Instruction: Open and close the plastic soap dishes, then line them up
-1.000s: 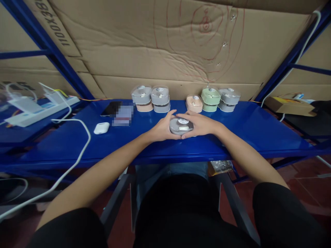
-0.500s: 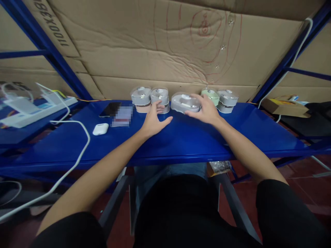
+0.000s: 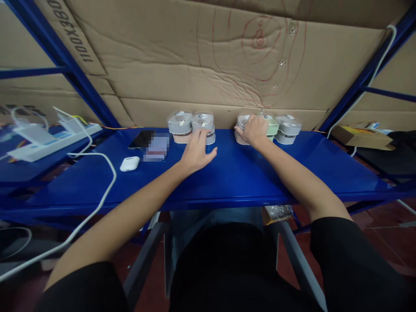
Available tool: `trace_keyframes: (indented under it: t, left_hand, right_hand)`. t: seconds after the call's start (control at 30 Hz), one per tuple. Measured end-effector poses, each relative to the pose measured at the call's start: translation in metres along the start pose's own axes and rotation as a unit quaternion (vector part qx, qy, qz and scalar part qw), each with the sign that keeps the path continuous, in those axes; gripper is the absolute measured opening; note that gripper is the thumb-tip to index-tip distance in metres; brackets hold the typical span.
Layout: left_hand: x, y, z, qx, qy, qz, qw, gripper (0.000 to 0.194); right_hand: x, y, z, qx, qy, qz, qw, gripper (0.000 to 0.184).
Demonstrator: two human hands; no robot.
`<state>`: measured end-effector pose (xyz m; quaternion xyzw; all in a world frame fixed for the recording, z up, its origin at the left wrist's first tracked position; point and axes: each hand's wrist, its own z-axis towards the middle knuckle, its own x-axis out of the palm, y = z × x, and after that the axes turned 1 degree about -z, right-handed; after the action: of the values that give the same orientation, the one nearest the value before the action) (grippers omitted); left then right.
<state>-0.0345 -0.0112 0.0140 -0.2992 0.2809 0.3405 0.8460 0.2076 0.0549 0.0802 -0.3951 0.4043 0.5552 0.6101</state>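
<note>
My right hand grips a grey lidded case and holds it on top of a pink case at the back of the blue shelf. Beside it stand a green case stack and a grey stack. My left hand rests open on the shelf, fingers touching the front of two grey stacks to the left.
A white earbud case, a dark phone and a blurred card lie at the left. A white cable crosses the shelf's left end near a power strip. Cardboard lines the back; a cardboard box sits at the right.
My right hand carried the grey case from the shelf's front back onto the pink case. My left hand let go of it and moved to the left stacks.
</note>
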Motion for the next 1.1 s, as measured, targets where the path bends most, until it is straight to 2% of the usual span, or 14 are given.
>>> trace_keyframes:
  t: [0.13, 0.23, 0.33, 0.43, 0.53, 0.7, 0.83, 1.0, 1.1]
  left_hand:
    - [-0.009, 0.002, 0.035, 0.015, 0.015, 0.109, 0.994, 0.066]
    - [-0.004, 0.007, 0.059, -0.024, 0.051, 0.158, 0.986, 0.075]
    - [0.003, 0.006, 0.069, -0.067, 0.089, 0.193, 0.975, 0.077]
    - [0.002, -0.004, 0.061, -0.067, 0.104, 0.213, 0.969, 0.069]
    - [-0.005, -0.020, 0.043, -0.058, 0.093, 0.221, 0.969, 0.064]
    - [-0.010, -0.040, 0.023, -0.104, 0.064, 0.214, 0.969, 0.055]
    - [-0.008, -0.041, 0.021, -0.118, 0.060, 0.206, 0.970, 0.057]
    - [-0.002, -0.033, 0.016, -0.118, 0.088, 0.190, 0.971, 0.067]
    - [-0.001, -0.027, 0.014, -0.104, 0.069, 0.158, 0.979, 0.067]
  right_hand:
    - [0.003, -0.004, 0.009, -0.007, 0.002, 0.021, 1.000, 0.090]
    - [0.000, -0.010, 0.004, -0.011, -0.015, 0.027, 0.999, 0.092]
    - [-0.008, -0.017, -0.014, 0.007, -0.046, 0.032, 0.998, 0.086]
    - [-0.018, -0.023, -0.034, 0.011, -0.090, 0.045, 0.995, 0.075]
    - [-0.024, -0.030, -0.047, 0.001, -0.122, 0.072, 0.990, 0.068]
    - [-0.023, -0.041, -0.054, -0.015, -0.149, 0.116, 0.982, 0.059]
    - [-0.017, -0.047, -0.053, -0.019, -0.148, 0.143, 0.978, 0.053]
    - [-0.017, -0.047, -0.055, -0.023, -0.122, 0.165, 0.978, 0.049]
    - [-0.022, -0.046, -0.057, -0.026, -0.098, 0.173, 0.980, 0.050]
